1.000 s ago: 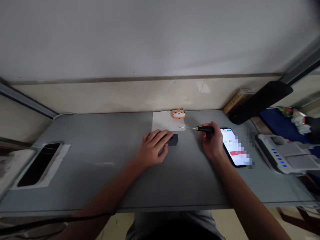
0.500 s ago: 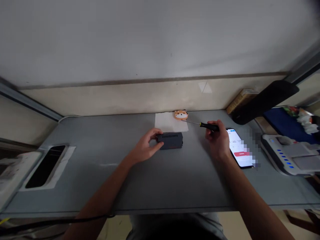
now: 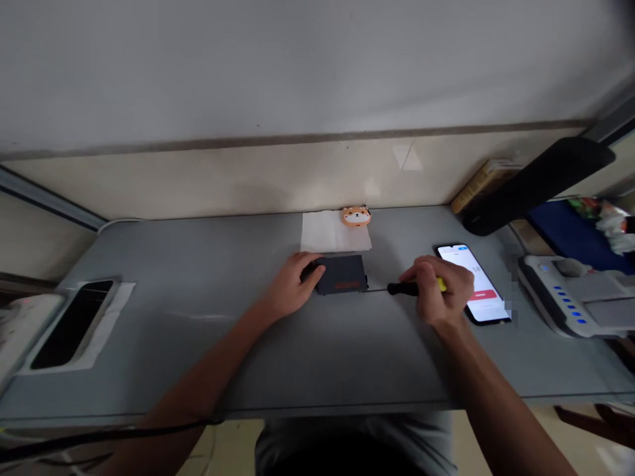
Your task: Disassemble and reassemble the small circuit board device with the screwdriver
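1. Our right hand has its grip closed around the screwdriver, shaft at the dark box (contact unclear).
2. Our left hand grasps the box's left end, on the counter.
3. Beyond, we see white paper.

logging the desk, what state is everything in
dark box: lying flat, held by left hand
screwdriver: in right hand, tip at box's side
right phone: screen lit
left phone: screen dark
grey-white device: blue lights on
orange case: looks shut, on paper
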A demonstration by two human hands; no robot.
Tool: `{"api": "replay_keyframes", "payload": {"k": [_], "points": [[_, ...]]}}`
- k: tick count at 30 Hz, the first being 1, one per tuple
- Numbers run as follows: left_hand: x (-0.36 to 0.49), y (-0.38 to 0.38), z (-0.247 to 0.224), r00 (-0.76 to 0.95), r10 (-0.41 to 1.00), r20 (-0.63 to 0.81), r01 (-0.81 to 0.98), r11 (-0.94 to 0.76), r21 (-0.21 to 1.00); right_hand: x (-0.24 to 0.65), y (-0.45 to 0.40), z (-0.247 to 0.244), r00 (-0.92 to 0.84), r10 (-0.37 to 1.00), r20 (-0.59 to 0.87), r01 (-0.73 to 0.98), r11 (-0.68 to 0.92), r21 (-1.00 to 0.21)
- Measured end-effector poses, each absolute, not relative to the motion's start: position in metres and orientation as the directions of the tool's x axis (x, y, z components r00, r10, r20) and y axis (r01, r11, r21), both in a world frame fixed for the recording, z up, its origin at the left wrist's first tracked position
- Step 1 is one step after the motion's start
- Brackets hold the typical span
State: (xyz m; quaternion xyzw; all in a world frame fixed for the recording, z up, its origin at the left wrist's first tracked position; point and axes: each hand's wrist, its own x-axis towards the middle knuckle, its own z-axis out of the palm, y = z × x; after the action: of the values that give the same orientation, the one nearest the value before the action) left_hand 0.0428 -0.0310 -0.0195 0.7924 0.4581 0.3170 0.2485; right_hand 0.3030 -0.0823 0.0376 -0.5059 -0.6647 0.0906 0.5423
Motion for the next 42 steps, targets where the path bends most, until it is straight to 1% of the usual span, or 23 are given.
{"api": "replay_keyframes", "payload": {"k": [2, 5, 7, 12, 14, 17, 20, 22, 24, 27, 29, 32, 35, 38, 42], "points": [[0.044, -0.030, -0.021, 0.395, 0.870, 0.297, 0.587, -0.487, 0.646, 0.300, -0.083, 0.037, 0.020, 0.742, 0.671, 0.601, 0.527, -0.601], [0.045, -0.030, -0.021, 0.402, 0.861, 0.310, 0.619, -0.506, 0.601, 0.300, -0.083, 0.037, -0.019, 0.711, 0.703, 0.611, 0.564, -0.555], [0.046, -0.031, -0.020, 0.402, 0.858, 0.319, 0.630, -0.512, 0.584, 0.302, -0.083, 0.036, 0.006, 0.713, 0.701, 0.604, 0.556, -0.571], [0.047, -0.033, -0.021, 0.395, 0.855, 0.335, 0.635, -0.518, 0.573, 0.298, -0.084, 0.027, 0.157, 0.767, 0.622, 0.539, 0.461, -0.705], [0.047, -0.034, -0.022, 0.393, 0.848, 0.356, 0.630, -0.530, 0.567, 0.291, -0.085, 0.023, 0.172, 0.778, 0.605, 0.500, 0.460, -0.734], [0.046, -0.033, -0.024, 0.393, 0.837, 0.381, 0.626, -0.547, 0.556, 0.277, -0.086, 0.020, 0.091, 0.785, 0.613, 0.468, 0.509, -0.722], [0.046, -0.034, -0.024, 0.407, 0.836, 0.369, 0.634, -0.549, 0.544, 0.268, -0.087, 0.017, -0.006, 0.777, 0.629, 0.443, 0.566, -0.695], [0.046, -0.034, -0.023, 0.413, 0.831, 0.374, 0.634, -0.557, 0.537, 0.267, -0.087, 0.016, -0.032, 0.763, 0.645, 0.420, 0.596, -0.684], [0.045, -0.035, -0.021, 0.412, 0.815, 0.408, 0.626, -0.579, 0.523, 0.267, -0.087, 0.015, -0.002, 0.761, 0.649, 0.411, 0.592, -0.693], [0.043, -0.035, -0.016, 0.432, 0.761, 0.484, 0.607, -0.642, 0.468, 0.269, -0.086, 0.016, 0.074, 0.781, 0.620, 0.435, 0.534, -0.725], [0.040, -0.035, -0.012, 0.456, 0.727, 0.513, 0.598, -0.677, 0.428, 0.270, -0.085, 0.017, 0.061, 0.790, 0.610, 0.450, 0.523, -0.723], [0.037, -0.036, -0.003, 0.498, 0.679, 0.540, 0.577, -0.724, 0.377, 0.270, -0.085, 0.019, -0.004, 0.776, 0.630, 0.462, 0.560, -0.688], [0.036, -0.038, 0.004, 0.565, 0.624, 0.539, 0.529, -0.776, 0.343, 0.273, -0.086, 0.021, 0.029, 0.756, 0.654, 0.483, 0.563, -0.671], [0.038, -0.041, 0.007, 0.628, 0.577, 0.523, 0.469, -0.816, 0.337, 0.276, -0.084, 0.023, 0.084, 0.737, 0.671, 0.505, 0.548, -0.666], [0.041, -0.045, 0.004, 0.675, 0.545, 0.498, 0.435, -0.839, 0.328, 0.280, -0.081, 0.023, 0.069, 0.752, 0.655, 0.526, 0.531, -0.665]]}}
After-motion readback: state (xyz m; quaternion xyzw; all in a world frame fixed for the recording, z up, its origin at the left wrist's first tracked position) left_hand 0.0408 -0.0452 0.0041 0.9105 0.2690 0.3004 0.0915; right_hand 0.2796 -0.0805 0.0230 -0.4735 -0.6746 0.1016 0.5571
